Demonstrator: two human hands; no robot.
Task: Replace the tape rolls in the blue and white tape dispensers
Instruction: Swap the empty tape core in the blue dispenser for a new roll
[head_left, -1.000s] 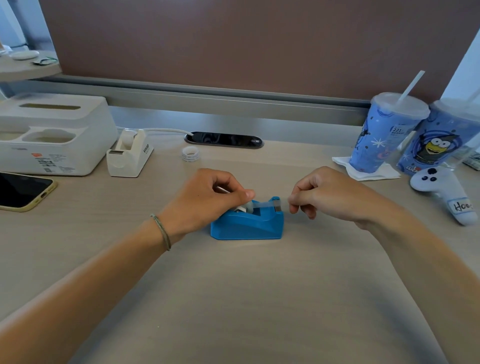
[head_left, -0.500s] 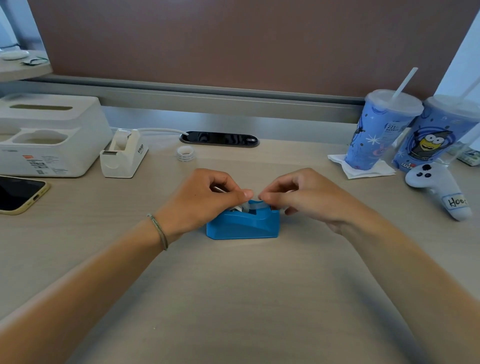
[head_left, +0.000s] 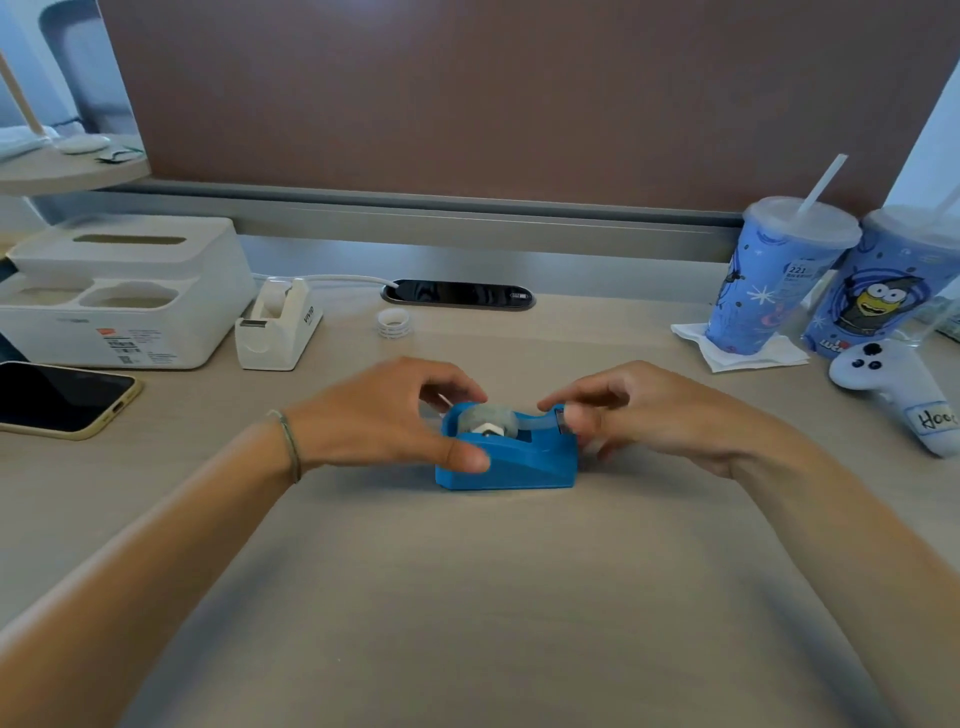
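Note:
The blue tape dispenser (head_left: 506, 460) stands mid-desk with a clear tape roll (head_left: 491, 418) seated in it. A strip of tape runs from the roll to the cutter at its right end. My left hand (head_left: 384, 415) holds the dispenser's left end, thumb on the near wall and fingers curled over the far side. My right hand (head_left: 649, 415) is at the cutter end, index finger over the top, pinching the tape end there; the contact is blurred. The white tape dispenser (head_left: 275, 332) sits at the back left, and a small tape ring (head_left: 392, 322) lies beside it.
A white organizer box (head_left: 119, 296) and a phone (head_left: 57, 397) are on the left. Two blue cups (head_left: 774, 280) with straws, a napkin and a white controller (head_left: 893, 395) stand on the right. A black socket strip (head_left: 460, 296) runs along the back edge.
My left hand has come off the roll and now holds the dispenser's sides, so the roll shows. My right hand swung back over the dispenser, then returned to the cutter end.

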